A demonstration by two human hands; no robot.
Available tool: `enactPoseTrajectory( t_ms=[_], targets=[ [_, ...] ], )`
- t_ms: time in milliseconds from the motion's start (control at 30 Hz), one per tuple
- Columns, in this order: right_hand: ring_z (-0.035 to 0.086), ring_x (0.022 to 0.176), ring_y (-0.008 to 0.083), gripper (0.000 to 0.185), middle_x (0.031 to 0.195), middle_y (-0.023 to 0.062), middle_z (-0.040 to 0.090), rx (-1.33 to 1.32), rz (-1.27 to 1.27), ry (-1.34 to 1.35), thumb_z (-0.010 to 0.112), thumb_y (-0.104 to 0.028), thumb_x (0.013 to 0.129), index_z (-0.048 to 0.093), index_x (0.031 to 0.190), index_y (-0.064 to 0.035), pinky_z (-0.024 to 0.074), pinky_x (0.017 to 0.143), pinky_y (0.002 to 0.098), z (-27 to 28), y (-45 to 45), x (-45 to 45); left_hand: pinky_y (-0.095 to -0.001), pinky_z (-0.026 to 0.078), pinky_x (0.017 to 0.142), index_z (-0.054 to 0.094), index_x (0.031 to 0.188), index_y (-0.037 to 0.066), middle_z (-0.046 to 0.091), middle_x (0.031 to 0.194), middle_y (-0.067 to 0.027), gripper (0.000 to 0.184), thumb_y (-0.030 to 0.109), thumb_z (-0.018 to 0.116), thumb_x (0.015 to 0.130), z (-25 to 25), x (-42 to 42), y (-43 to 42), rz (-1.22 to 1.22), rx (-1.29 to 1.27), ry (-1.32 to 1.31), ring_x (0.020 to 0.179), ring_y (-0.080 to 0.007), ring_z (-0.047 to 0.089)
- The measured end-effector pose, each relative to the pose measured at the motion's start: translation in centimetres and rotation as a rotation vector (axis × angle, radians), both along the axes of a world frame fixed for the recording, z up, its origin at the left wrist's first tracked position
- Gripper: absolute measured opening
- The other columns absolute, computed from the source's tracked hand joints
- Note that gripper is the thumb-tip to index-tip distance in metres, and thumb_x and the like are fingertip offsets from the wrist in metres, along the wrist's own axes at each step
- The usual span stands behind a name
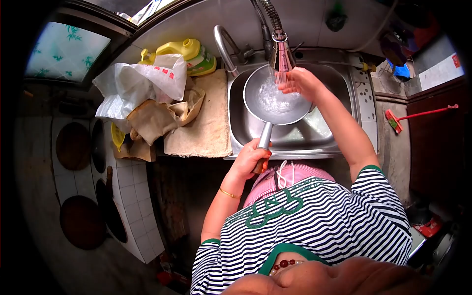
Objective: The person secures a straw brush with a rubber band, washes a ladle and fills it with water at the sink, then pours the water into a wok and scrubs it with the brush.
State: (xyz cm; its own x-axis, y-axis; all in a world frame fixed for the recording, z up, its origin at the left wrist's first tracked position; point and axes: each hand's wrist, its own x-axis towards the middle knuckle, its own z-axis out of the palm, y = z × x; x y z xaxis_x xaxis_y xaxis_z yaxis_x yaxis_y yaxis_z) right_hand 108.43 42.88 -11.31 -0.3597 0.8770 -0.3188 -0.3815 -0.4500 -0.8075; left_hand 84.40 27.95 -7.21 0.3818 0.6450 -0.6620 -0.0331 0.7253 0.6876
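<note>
In the head view my left hand [251,158] is wrapped round the handle of a grey frying pan [254,105], near its brown end. The pan is held over the steel sink [322,142], with water [275,101] splashing and pooling inside it. Above the pan hangs the spray head of a pull-down faucet [282,55], and water runs from it. My right hand [304,84] is just below the spray head, its fingers stretched into the stream over the pan. I see no object in that hand.
Left of the sink lies a beige cloth [209,120] with brown paper [152,120] and a white plastic bag [132,86]. A yellow jug [189,51] and a second curved faucet [221,42] stand behind. A red-handled brush [396,122] lies at the right.
</note>
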Motion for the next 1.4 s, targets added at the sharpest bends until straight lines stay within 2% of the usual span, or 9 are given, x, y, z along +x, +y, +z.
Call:
enactPoseTrajectory(
  t_ms=[100, 167, 267, 367, 633, 1167, 1400],
  targets=[
    [0.061, 0.076, 0.015, 0.027, 0.09, 0.0075, 0.06, 0.037, -0.024, -0.112, 0.048, -0.023, 0.088, 0.06, 0.101, -0.0026, 0.0508, 0.067, 0.028, -0.9, -1.4, 0.2, -0.025, 0.041, 0.038, 0.051, 0.101, 0.0, 0.053, 0.064, -0.0055, 0.026, 0.004, 0.054, 0.075, 0.1, 0.0, 0.1, -0.001, -0.017, -0.009, 0.043, -0.0134, 0.05],
    [0.059, 0.076, 0.0147, 0.028, 0.093, 0.0071, 0.059, 0.069, -0.07, -0.177, 0.049, -0.023, 0.088, 0.059, 0.104, -0.0027, 0.0491, 0.066, 0.0267, -1.1, -2.0, 0.7, -0.0238, 0.041, 0.04, 0.05, 0.101, -0.001, 0.054, 0.067, -0.0059, 0.028, 0.004, 0.056, 0.075, 0.0, -0.2, 0.2, 0.001, -0.028, -0.035, 0.045, -0.0128, 0.051],
    [0.058, 0.079, 0.0149, 0.028, 0.098, 0.0062, 0.06, 0.127, -0.159, -0.3, 0.05, -0.024, 0.089, 0.059, 0.107, -0.0046, 0.0476, 0.067, 0.0271, -1.0, -2.7, 2.0, -0.0253, 0.041, 0.037, 0.051, 0.099, 0.001, 0.052, 0.061, -0.0052, 0.025, 0.004, 0.053, 0.075, -0.1, 0.0, 0.1, 0.01, -0.006, 0.004, 0.041, -0.0137, 0.05],
    [0.058, 0.08, 0.0149, 0.028, 0.099, 0.0058, 0.06, 0.211, -0.231, -0.312, 0.05, -0.024, 0.09, 0.059, 0.107, -0.0043, 0.0475, 0.068, 0.0274, -0.8, -3.3, 3.3, -0.0254, 0.041, 0.036, 0.051, 0.099, 0.001, 0.052, 0.062, -0.0053, 0.025, 0.004, 0.054, 0.075, -0.3, -0.2, 0.1, -0.013, -0.004, 0.007, 0.041, -0.0138, 0.05],
    [0.059, 0.079, 0.013, 0.029, 0.1, 0.007, 0.06, 0.177, -0.318, -0.32, 0.049, -0.023, 0.09, 0.058, 0.108, -0.0017, 0.0472, 0.069, 0.0253, -2.1, -3.6, 5.5, -0.0255, 0.04, 0.036, 0.051, 0.099, 0.0, 0.053, 0.063, -0.0057, 0.024, 0.004, 0.053, 0.075, -0.4, -0.2, -0.1, 0.007, -0.016, 0.008, 0.042, -0.014, 0.05],
    [0.058, 0.08, 0.0133, 0.029, 0.102, 0.0079, 0.059, 0.141, -0.319, -0.344, 0.049, -0.021, 0.088, 0.058, 0.108, -0.0017, 0.047, 0.069, 0.0258, -3.2, -3.7, 6.2, -0.0252, 0.039, 0.036, 0.051, 0.1, 0.001, 0.052, 0.062, -0.0052, 0.024, 0.005, 0.053, 0.076, 0.1, 0.0, 0.4, -0.006, -0.006, 0.007, 0.041, -0.0136, 0.05],
    [0.057, 0.08, 0.0128, 0.029, 0.103, 0.0078, 0.059, 0.118, -0.298, -0.356, 0.049, -0.022, 0.089, 0.058, 0.107, -0.0021, 0.0465, 0.068, 0.0253, -3.7, -3.5, 6.1, -0.0251, 0.041, 0.039, 0.051, 0.1, -0.002, 0.054, 0.064, -0.0064, 0.026, 0.005, 0.054, 0.075, 0.6, 0.0, 0.4, -0.016, 0.006, 0.004, 0.044, -0.0137, 0.051]
  ],
)
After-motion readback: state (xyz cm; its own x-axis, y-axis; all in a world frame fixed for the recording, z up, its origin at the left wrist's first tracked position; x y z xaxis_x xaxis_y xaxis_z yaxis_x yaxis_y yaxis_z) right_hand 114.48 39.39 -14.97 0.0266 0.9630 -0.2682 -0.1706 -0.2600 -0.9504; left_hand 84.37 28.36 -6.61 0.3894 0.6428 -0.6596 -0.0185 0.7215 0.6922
